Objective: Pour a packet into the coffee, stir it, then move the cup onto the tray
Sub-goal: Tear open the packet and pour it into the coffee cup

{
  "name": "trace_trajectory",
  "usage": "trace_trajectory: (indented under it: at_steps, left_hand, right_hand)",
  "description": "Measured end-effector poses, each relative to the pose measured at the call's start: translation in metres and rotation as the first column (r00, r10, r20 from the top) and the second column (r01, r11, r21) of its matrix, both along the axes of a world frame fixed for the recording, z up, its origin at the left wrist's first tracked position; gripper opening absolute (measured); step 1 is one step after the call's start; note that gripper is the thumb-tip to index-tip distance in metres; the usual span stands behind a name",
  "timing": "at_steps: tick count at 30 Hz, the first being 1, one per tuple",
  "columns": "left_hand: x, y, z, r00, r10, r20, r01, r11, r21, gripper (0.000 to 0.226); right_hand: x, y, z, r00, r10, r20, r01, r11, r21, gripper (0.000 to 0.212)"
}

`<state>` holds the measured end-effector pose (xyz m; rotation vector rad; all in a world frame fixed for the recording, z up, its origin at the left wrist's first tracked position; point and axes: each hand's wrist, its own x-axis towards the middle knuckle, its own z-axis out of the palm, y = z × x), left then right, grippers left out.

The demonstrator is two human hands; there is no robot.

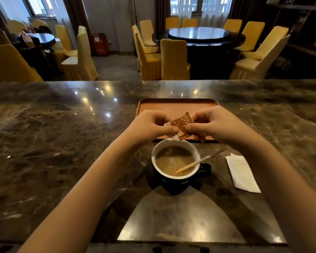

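A black cup with a white inside (175,177) stands on the dark marble counter, filled with milky coffee. A wooden stir stick (199,162) leans in it, pointing right over the rim. Just above the cup's far rim, my left hand (150,126) and my right hand (215,125) both pinch a small brown packet (181,124) between thumbs and fingers. The packet is bent, its lower end hanging over the coffee. Behind the hands lies an orange-brown tray (171,106), partly hidden by them.
A folded white napkin (242,173) lies right of the cup. The marble counter (62,143) stretches wide to both sides. Beyond its far edge are yellow-covered chairs (174,59) and a round dark table (199,35).
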<state>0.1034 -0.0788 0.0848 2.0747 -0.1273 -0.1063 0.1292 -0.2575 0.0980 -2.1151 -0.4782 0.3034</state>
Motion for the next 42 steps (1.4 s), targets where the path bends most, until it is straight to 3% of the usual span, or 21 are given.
trace_trajectory:
  at_steps: [10,20,32,37,42]
  left_hand:
    - [0.005,0.007,-0.026,0.994,0.030,0.103,-0.026,0.999,-0.043,0.015]
    - [0.001,0.010,-0.029,0.993,0.020,0.113,-0.016,0.999,-0.038,0.015]
    - [-0.001,0.009,-0.027,0.996,0.023,0.084,-0.018,0.998,-0.060,0.017]
    - [-0.004,0.007,-0.025,0.997,0.003,0.077,0.001,0.998,-0.055,0.029]
    - [-0.004,0.007,-0.025,0.995,0.027,0.096,-0.025,0.999,-0.030,0.020]
  right_hand:
    - [0.009,0.008,-0.018,0.985,0.036,0.166,-0.032,0.999,-0.024,0.008]
    - [0.002,0.010,-0.022,0.959,0.010,0.283,0.005,0.999,-0.052,0.004]
    - [-0.003,0.008,-0.024,0.951,0.000,0.310,0.017,0.998,-0.054,0.009]
    - [-0.003,0.010,-0.025,0.950,0.003,0.313,0.015,0.998,-0.057,0.006]
    - [-0.004,0.008,-0.024,0.961,0.036,0.276,-0.028,0.999,-0.032,0.007]
